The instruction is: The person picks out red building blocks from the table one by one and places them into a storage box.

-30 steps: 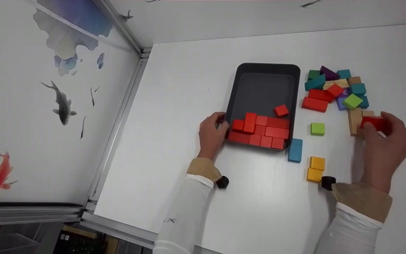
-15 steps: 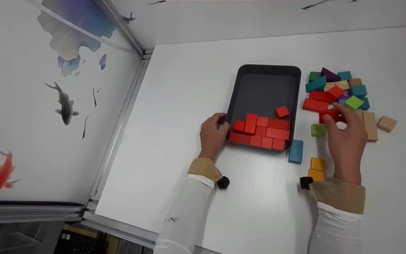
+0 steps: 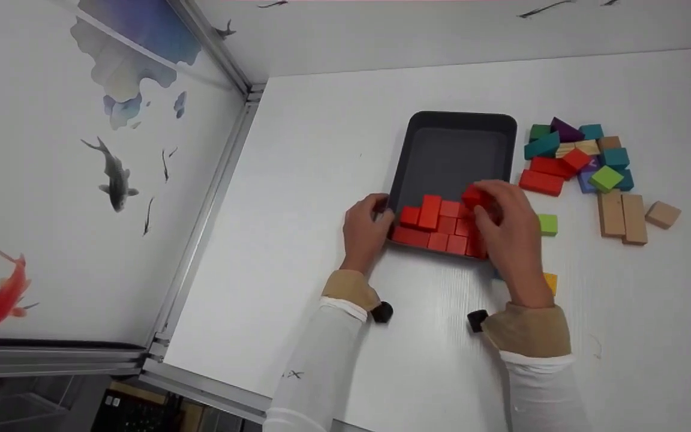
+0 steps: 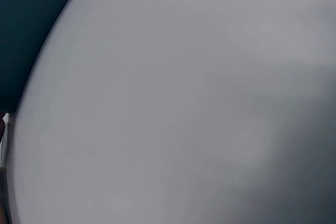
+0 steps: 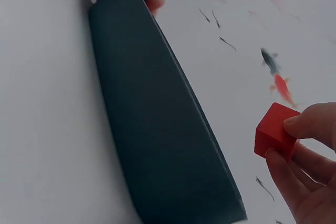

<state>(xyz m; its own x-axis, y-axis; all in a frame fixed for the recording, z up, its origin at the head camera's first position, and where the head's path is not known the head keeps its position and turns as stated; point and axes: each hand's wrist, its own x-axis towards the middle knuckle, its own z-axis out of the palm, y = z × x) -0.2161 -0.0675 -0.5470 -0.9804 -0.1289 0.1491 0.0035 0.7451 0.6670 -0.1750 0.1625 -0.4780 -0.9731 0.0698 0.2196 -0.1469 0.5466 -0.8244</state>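
My right hand (image 3: 510, 234) pinches a red block (image 5: 272, 130) between thumb and fingers. It is above the right side of the dark baking tray (image 3: 464, 119), clear of the rim in the right wrist view. My left hand (image 3: 366, 233) grips the tray's near left edge. Inside the tray, several red blocks (image 3: 430, 211) lie packed in rows at the near end. My right hand hides the right-hand ones and part of the tray's right rim. The left wrist view shows mostly white tabletop, with the tray's dark side (image 4: 31, 30) at its upper left.
Right of the tray lies a pile of mixed blocks, with red blocks (image 3: 541, 182), a purple triangle (image 3: 566, 129) and a lime block (image 3: 607, 179). Wooden blocks (image 3: 622, 217) lie nearer. A green block (image 3: 549, 224) and a yellow one (image 3: 551, 282) are partly hidden by my right arm.
My right hand has carried the red block leftward from the wooden blocks to over the tray. The left hand keeps its hold on the tray.
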